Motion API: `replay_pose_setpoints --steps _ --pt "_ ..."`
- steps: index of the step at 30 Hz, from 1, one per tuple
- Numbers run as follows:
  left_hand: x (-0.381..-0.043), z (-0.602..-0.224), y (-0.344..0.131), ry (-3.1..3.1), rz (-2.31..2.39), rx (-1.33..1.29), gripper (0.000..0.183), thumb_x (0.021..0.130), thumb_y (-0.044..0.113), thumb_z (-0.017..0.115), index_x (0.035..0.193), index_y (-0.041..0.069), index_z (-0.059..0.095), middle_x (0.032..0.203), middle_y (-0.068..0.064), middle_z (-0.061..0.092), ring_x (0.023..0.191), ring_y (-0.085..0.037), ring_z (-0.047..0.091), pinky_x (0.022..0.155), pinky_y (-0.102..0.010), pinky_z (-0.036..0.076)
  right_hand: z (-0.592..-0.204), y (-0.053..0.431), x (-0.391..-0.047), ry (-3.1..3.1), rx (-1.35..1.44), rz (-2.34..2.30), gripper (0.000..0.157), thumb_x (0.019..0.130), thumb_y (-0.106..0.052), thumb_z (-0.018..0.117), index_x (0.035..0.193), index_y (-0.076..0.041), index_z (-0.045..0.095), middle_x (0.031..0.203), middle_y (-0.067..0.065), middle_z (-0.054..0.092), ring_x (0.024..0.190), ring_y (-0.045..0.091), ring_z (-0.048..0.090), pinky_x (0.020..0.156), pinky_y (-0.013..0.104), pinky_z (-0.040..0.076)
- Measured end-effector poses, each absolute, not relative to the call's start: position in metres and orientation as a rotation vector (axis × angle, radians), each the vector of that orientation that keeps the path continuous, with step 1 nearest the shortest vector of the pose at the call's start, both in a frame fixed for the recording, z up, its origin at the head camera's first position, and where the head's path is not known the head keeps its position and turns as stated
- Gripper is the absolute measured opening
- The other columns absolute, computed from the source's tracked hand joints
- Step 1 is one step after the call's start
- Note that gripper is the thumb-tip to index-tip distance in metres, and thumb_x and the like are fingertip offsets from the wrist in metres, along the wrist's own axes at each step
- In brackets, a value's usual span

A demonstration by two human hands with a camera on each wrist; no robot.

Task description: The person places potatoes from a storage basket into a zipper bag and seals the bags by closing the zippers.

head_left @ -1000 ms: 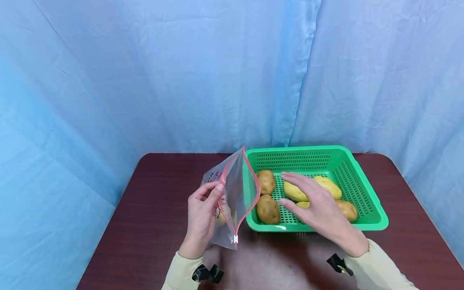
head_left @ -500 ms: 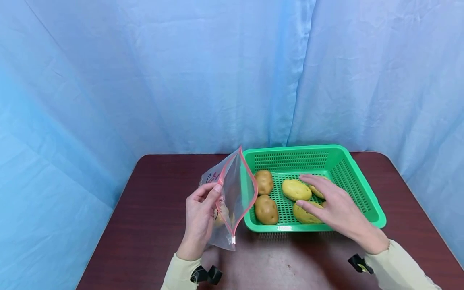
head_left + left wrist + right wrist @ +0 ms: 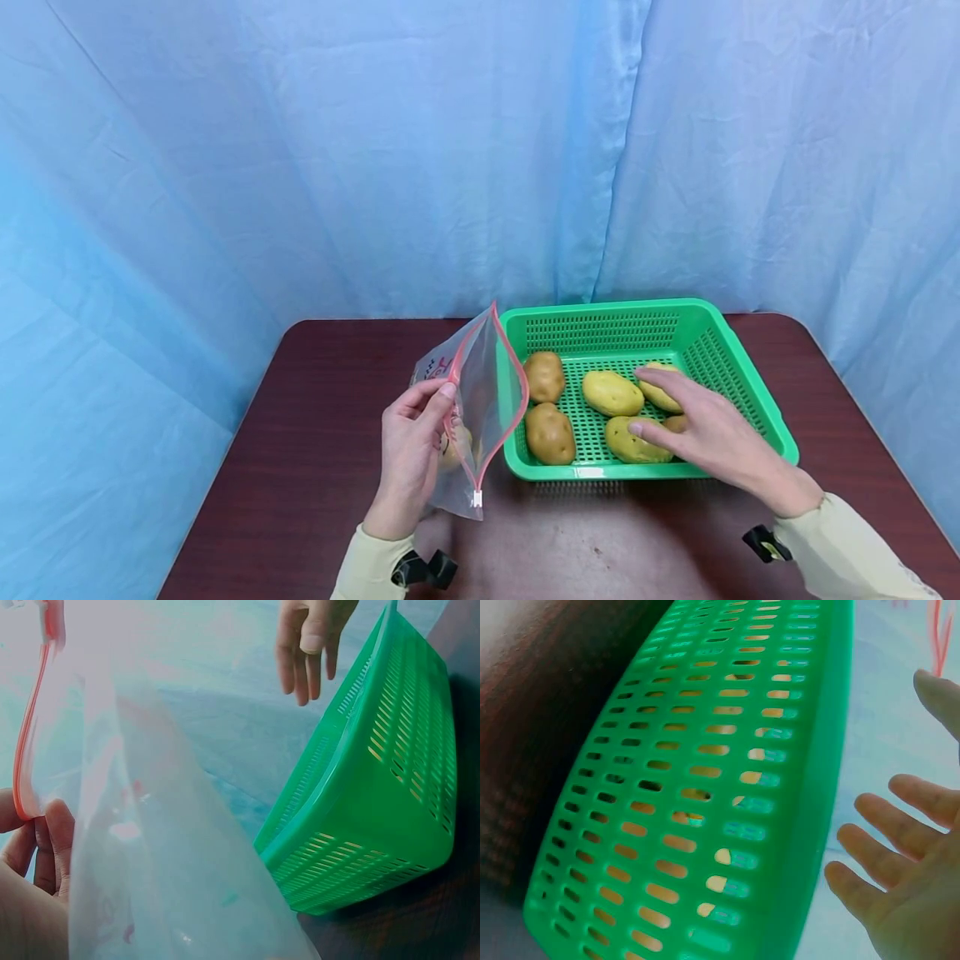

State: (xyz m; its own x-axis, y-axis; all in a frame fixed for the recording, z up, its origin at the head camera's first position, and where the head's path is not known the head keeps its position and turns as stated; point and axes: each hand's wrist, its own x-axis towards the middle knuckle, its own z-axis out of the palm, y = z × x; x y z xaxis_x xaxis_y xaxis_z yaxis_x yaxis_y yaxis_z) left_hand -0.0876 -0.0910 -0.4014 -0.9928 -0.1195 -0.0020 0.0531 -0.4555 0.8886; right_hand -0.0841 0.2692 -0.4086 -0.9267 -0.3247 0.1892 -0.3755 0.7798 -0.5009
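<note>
My left hand (image 3: 411, 442) pinches the pink zip edge of a clear zip bag (image 3: 480, 392) between thumb and fingers. The bag's mouth gapes toward the right, with a white slider (image 3: 477, 498) at its lower end. Inside its lower part shows a potato (image 3: 454, 446). My right hand (image 3: 708, 429), fingers apart and holding nothing, hovers above the right part of a green basket (image 3: 600, 472). Below and beside it lie yellow potatoes (image 3: 612, 393) and a brown potato (image 3: 675, 423), partly hidden by the hand. In the right wrist view the right hand's fingers (image 3: 889, 825) are spread beside the basket's rim.
Two brown potatoes (image 3: 550, 433) lie at the basket's left end, next to the bag's mouth. The basket stands on a dark red-brown table (image 3: 315, 467). Behind the table's back edge hangs a light blue curtain (image 3: 420, 167).
My right hand has moved right over the basket, uncovering the yellow potatoes in the middle. The left hand still holds the bag's edge; hand and bag have shifted slightly left in the view.
</note>
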Motion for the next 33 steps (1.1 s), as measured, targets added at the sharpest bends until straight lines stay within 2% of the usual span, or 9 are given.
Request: replay_pose_setpoints --steps 6,13,22,27,33 --pt "-0.088 -0.402 -0.093 -1.586 -2.593 0.098 0.014 0.096 -0.001 0.068 0.098 0.008 0.078 0.088 -0.005 0.065 0.069 -0.010 0.056 0.058 -0.019 0.049 -0.416 0.273 -0.089 -2.969 0.552 0.845 0.073 0.093 -0.052 0.073 0.148 -0.008 0.052 0.147 0.015 0.055 0.132 0.036 0.053 0.098 0.059 0.048" --pt "-0.088 -0.401 -0.093 -1.575 -2.601 0.085 0.014 0.096 -0.002 0.068 0.097 0.009 0.077 0.087 -0.005 0.065 0.069 -0.011 0.057 0.059 -0.019 0.050 -0.425 0.277 -0.095 -3.050 0.546 0.863 0.075 0.094 -0.056 0.071 0.145 -0.004 0.056 0.142 0.013 0.060 0.116 0.028 0.062 0.089 0.049 0.053" --pt "-0.088 -0.402 -0.093 -1.587 -2.594 0.096 0.014 0.097 -0.002 0.068 0.098 0.008 0.077 0.086 -0.005 0.065 0.068 -0.011 0.057 0.059 -0.019 0.050 -0.436 0.281 -0.103 -3.107 0.537 0.828 0.063 0.091 -0.057 0.073 0.131 -0.009 0.067 0.125 0.004 0.069 0.098 0.017 0.061 0.081 0.041 0.052" --pt "-0.088 -0.402 -0.094 -1.600 -2.586 0.103 0.012 0.097 -0.001 0.068 0.099 0.007 0.077 0.087 -0.005 0.065 0.067 -0.011 0.057 0.058 -0.019 0.050 -0.439 0.282 -0.107 -3.136 0.553 0.804 0.063 0.090 -0.059 0.073 0.127 -0.009 0.069 0.120 0.003 0.071 0.090 0.013 0.058 0.077 0.038 0.051" --pt "-0.088 -0.402 -0.095 -1.605 -2.581 0.106 0.011 0.097 -0.001 0.068 0.099 0.006 0.077 0.087 -0.006 0.065 0.067 -0.012 0.056 0.057 -0.019 0.049 -0.441 0.282 -0.109 -3.175 0.554 0.781 0.061 0.089 -0.059 0.075 0.124 -0.010 0.071 0.113 -0.002 0.072 0.095 0.014 0.063 0.081 0.042 0.053"
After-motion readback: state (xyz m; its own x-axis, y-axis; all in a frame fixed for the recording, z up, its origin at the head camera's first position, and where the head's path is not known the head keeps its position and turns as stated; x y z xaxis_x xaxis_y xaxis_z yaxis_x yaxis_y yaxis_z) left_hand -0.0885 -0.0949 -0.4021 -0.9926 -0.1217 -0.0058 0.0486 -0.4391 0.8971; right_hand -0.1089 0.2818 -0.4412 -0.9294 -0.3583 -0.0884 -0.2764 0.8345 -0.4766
